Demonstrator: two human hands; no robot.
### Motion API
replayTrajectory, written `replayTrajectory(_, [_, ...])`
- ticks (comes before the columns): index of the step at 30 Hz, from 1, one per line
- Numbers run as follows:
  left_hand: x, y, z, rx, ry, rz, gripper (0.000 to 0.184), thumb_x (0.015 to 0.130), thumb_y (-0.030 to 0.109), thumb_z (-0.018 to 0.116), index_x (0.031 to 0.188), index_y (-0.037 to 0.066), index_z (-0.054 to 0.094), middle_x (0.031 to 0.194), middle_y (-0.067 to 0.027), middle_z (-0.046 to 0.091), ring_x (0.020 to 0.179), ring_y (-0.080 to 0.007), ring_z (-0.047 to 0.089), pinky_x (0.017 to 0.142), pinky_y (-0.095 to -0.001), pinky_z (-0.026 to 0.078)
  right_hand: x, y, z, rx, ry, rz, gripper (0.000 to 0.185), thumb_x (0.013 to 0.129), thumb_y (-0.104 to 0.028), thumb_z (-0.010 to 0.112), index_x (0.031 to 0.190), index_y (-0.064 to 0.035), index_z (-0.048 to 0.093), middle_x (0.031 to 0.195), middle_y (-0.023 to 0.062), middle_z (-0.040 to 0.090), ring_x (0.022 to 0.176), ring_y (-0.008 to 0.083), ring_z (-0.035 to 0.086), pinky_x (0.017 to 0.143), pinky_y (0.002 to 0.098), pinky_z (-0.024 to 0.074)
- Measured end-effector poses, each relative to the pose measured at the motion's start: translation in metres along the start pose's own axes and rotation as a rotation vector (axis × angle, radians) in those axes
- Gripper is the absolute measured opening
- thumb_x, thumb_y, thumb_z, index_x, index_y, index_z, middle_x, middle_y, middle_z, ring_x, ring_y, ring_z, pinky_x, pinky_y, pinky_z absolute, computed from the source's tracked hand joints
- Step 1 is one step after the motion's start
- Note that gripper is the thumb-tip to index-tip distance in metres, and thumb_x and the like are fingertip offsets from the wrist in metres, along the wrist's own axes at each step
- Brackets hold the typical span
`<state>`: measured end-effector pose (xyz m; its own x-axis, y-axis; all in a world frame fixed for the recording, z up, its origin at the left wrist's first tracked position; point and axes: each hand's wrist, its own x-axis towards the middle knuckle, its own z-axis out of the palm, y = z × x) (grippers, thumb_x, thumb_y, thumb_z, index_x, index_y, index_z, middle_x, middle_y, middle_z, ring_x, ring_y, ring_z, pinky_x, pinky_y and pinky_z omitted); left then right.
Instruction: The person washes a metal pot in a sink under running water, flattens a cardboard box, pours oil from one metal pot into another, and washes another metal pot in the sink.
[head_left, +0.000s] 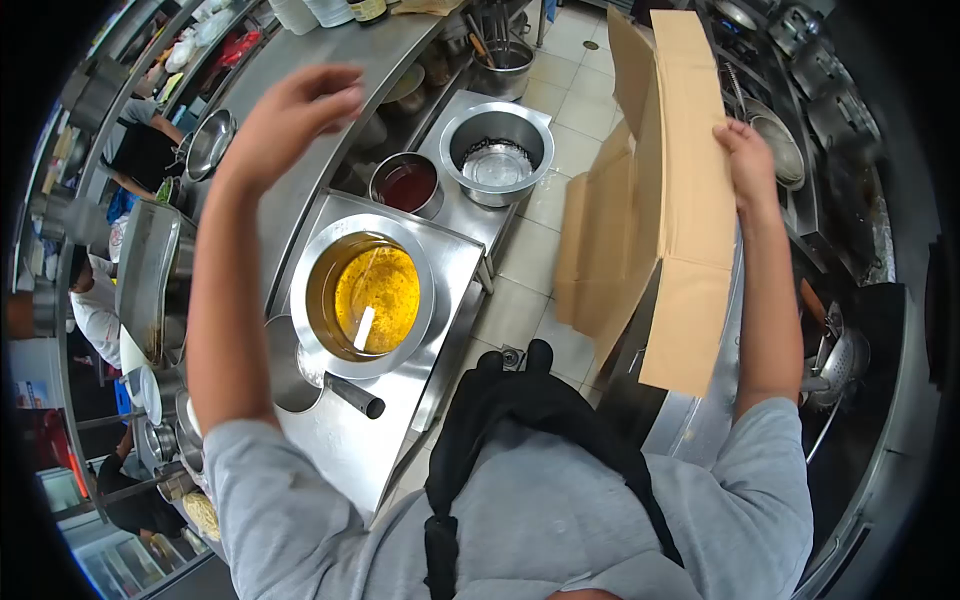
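Far left, a metal bowl (210, 144) sits near the wearer's left forearm. The left hand (290, 110) hangs in the air, its fingers loosely curved, the thumb apart from them; I see nothing between them. Below and right, on a low metal surface (345, 455), stands a wide pot (307, 275) of yellow liquid, with a pale utensil leaning in it. Beyond it I note a smaller pot (435, 203) of dark red liquid and, just right of that, a pot (545, 150) with clear liquid over a dark-marked bottom.

Right of centre is the carton (697, 190), open and held upright between the pots and the stove side, its panels hanging above the tiled floor (520, 255); I cannot tell whether its lowest edge touches down. The right hand (750, 165) has its fingers clamped on the carton's right edge, fingertips on the broad panel.

I judge the carton light and dry to grip, stiff along each panel but ready to swing at the creases, and easily dented or softened by wet. I would favour opposite long edges, near mid-length, over a loose flap.
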<state>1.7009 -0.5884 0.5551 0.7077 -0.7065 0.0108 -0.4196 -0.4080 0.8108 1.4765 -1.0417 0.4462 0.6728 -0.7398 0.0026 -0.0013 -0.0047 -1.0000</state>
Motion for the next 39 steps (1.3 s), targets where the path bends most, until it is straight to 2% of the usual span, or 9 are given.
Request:
replayTrajectory(2, [-0.038, 0.003, -0.006, 0.019, 0.037, -0.050, 0.048, 0.085, 0.026, 0.063, 0.123, 0.000, 0.052, 0.116, -0.0117, 0.059, 0.101, -0.0178, 0.060, 0.089, -0.0300, 0.045, 0.020, 0.068, -0.018, -0.149, 0.077, -0.139, 0.023, 0.082, -0.006, 0.061, 0.102, 0.0046, 0.059, 0.087, 0.0065, 0.064, 0.076, 0.0122, 0.059, 0.071, 0.0249, 0.0482])
replayTrajectory(5, [-0.098, 0.009, 0.008, -0.058, 0.163, -0.178, 0.046, 0.085, 0.023, 0.064, 0.122, -0.002, 0.052, 0.115, -0.0123, 0.059, 0.103, -0.0211, 0.059, 0.092, -0.0322, 0.045, 0.052, 0.219, -0.057, -0.269, 0.207, -0.068, 0.017, 0.079, -0.006, 0.060, 0.094, 0.0016, 0.062, 0.080, 0.0035, 0.063, 0.070, 0.0126, 0.055, 0.065, 0.0264, 0.0456])
replayTrajectory(6, [-0.118, 0.006, 0.011, -0.068, 0.184, -0.241, 0.047, 0.085, 0.023, 0.064, 0.122, -0.002, 0.052, 0.116, -0.0127, 0.059, 0.103, -0.0219, 0.059, 0.093, -0.0336, 0.045, 0.051, 0.263, -0.068, -0.546, 0.232, -0.069, 0.015, 0.078, -0.005, 0.058, 0.091, 0.0020, 0.062, 0.078, 0.0050, 0.064, 0.070, 0.0144, 0.057, 0.066, 0.0285, 0.0466])
replayTrajectory(9, [-0.166, -0.010, 0.032, -0.121, 0.270, -0.434, 0.047, 0.085, 0.022, 0.065, 0.123, -0.002, 0.050, 0.116, -0.0140, 0.058, 0.104, -0.0229, 0.058, 0.093, -0.0361, 0.046, 0.038, 0.390, -0.075, -0.458, 0.387, 0.188, 0.021, 0.077, -0.008, 0.057, 0.094, 0.0025, 0.063, 0.082, 0.0153, 0.067, 0.078, 0.0224, 0.064, 0.071, 0.0325, 0.0489])
replayTrajectory(14, [-0.201, -0.019, 0.063, -0.070, 0.341, -0.645, 0.041, 0.087, 0.017, 0.063, 0.121, -0.003, 0.050, 0.114, -0.0144, 0.059, 0.100, -0.0217, 0.060, 0.091, -0.0348, 0.047, 0.017, 0.477, -0.084, -0.872, 0.463, 0.323, 0.019, 0.080, -0.008, 0.054, 0.097, -0.0040, 0.063, 0.086, 0.0135, 0.067, 0.079, 0.0236, 0.064, 0.075, 0.0357, 0.0492])
replayTrajectory(20, [-0.190, -0.017, 0.072, -0.060, 0.378, -0.671, 0.039, 0.088, 0.015, 0.061, 0.121, -0.002, 0.051, 0.113, -0.0133, 0.060, 0.100, -0.0204, 0.060, 0.090, -0.0334, 0.047, 0.005, 0.494, -0.089, -0.721, 0.438, 0.528, 0.020, 0.080, -0.007, 0.052, 0.096, -0.0051, 0.063, 0.089, 0.0139, 0.067, 0.084, 0.0253, 0.065, 0.075, 0.0365, 0.0492])
replayTrajectory(31, [-0.162, -0.039, 0.096, -0.056, 0.340, -0.664, 0.042, 0.087, 0.017, 0.064, 0.122, -0.002, 0.050, 0.117, -0.0128, 0.058, 0.099, -0.0197, 0.060, 0.091, -0.0331, 0.047, 0.008, 0.511, -0.032, -0.809, 0.381, 0.423, 0.022, 0.079, -0.012, 0.055, 0.099, -0.0066, 0.063, 0.093, 0.0171, 0.066, 0.087, 0.0293, 0.064, 0.078, 0.0369, 0.0489])
replayTrajectory(35, [-0.162, -0.042, 0.103, -0.036, 0.272, -0.668, 0.043, 0.087, 0.017, 0.064, 0.123, -0.003, 0.049, 0.120, -0.0120, 0.057, 0.099, -0.0183, 0.059, 0.089, -0.0317, 0.047, -0.013, 0.523, 0.002, -0.757, -0.322, 0.109, 0.034, 0.082, -0.025, 0.059, 0.113, -0.0097, 0.062, 0.105, 0.0148, 0.065, 0.104, 0.0313, 0.059, 0.091, 0.0382, 0.0449])
replayTrajectory(39, [-0.169, -0.045, 0.105, -0.035, 0.324, -0.614, 0.049, 0.087, 0.018, 0.064, 0.128, -0.003, 0.046, 0.124, -0.0115, 0.055, 0.099, -0.0165, 0.058, 0.090, -0.0298, 0.045, -0.063, 0.512, 0.026, -0.768, -0.481, 0.344, 0.035, 0.078, -0.018, 0.059, 0.112, -0.0073, 0.063, 0.113, 0.0187, 0.061, 0.107, 0.0329, 0.057, 0.094, 0.0369, 0.0435])
